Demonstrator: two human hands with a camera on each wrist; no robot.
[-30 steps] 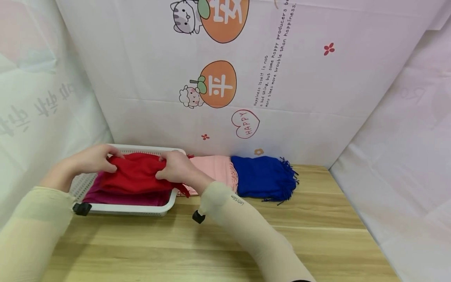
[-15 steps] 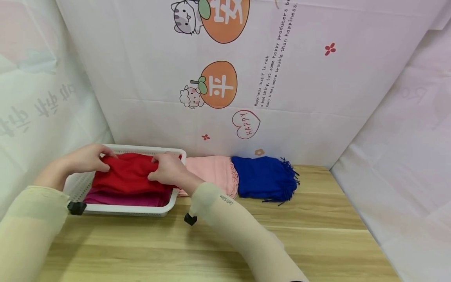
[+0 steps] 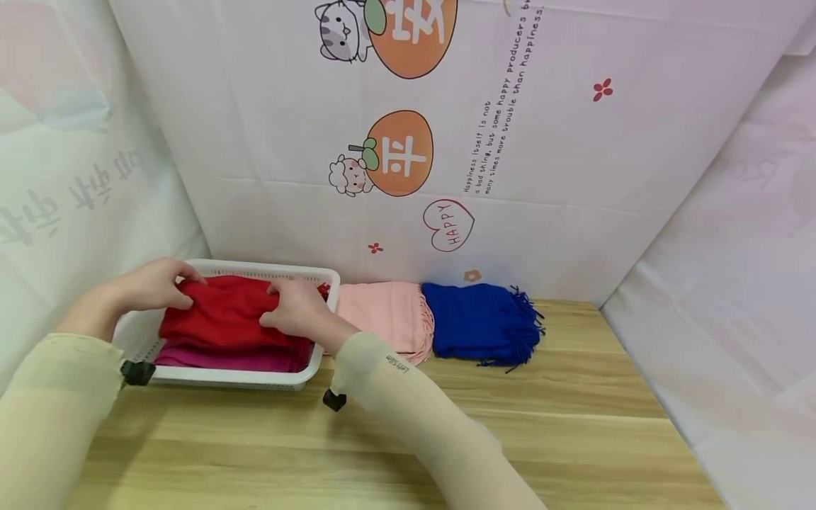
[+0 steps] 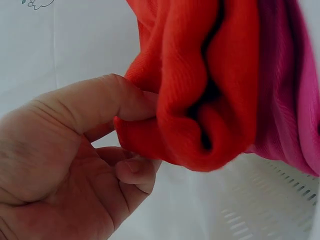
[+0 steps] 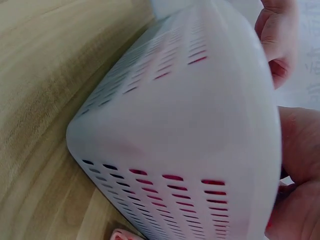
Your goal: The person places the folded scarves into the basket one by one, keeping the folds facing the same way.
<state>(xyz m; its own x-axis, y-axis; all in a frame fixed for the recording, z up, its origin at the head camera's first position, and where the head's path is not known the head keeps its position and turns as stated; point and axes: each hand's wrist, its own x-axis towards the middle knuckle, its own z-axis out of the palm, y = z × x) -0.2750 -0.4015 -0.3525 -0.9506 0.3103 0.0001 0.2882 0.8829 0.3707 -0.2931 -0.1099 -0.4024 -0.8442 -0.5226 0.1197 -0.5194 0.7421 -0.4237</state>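
Note:
A folded red scarf (image 3: 223, 312) lies over a folded magenta scarf (image 3: 223, 360) inside the white basket (image 3: 223, 377). My left hand (image 3: 148, 285) holds the red scarf's left end; in the left wrist view, thumb and fingers of that left hand (image 4: 75, 145) pinch its folded layers. At the other end, my right hand (image 3: 299, 308) grips the red scarf near the basket's right wall. Seen from the right wrist, the perforated basket wall (image 5: 170, 135) hides most of the scarf and part of the right hand (image 5: 300, 155). Red fringe shows behind the right hand.
A folded pink scarf (image 3: 385, 316) with fringe sits right beside the basket, and a folded blue scarf (image 3: 478, 322) adjoins it. All stand on the wooden table (image 3: 408, 439) along the printed back wall (image 3: 542, 234). A side wall (image 3: 76, 177) rises close to the basket's left.
Both hands have carried the red scarf a little to the left, deeper into the basket. Its fringed right end, which hung over the basket's right rim, is now within the rim.

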